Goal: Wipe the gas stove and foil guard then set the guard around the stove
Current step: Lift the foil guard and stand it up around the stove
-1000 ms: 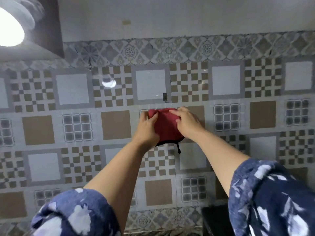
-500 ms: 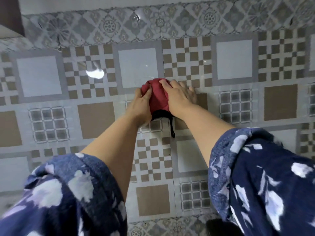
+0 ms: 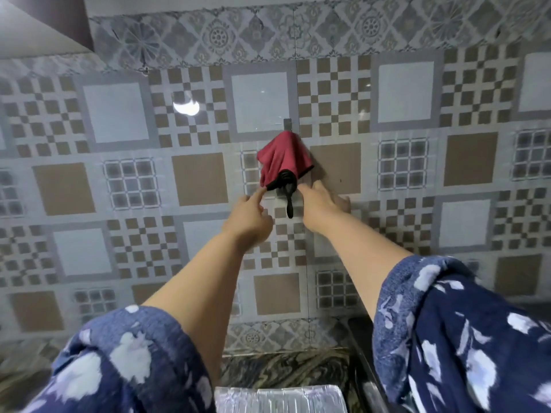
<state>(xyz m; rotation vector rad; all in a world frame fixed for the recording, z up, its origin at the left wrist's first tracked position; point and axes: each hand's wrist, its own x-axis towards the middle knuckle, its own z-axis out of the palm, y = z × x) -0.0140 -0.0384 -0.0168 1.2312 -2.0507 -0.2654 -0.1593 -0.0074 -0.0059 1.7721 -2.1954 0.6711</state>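
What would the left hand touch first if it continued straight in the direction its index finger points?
Most likely the red cloth hanging on the tiled wall: the left hand has its fingertip at the cloth's lower left edge, perhaps already touching.

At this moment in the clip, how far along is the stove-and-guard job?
Likely near its end: the red cloth hangs from a wall hook, which suggests wiping is over. The left hand touches the cloth's lower edge with a fingertip; the right hand is open just below it. A strip of foil guard shows at the bottom edge; the stove is out of view, so placement can't be confirmed.
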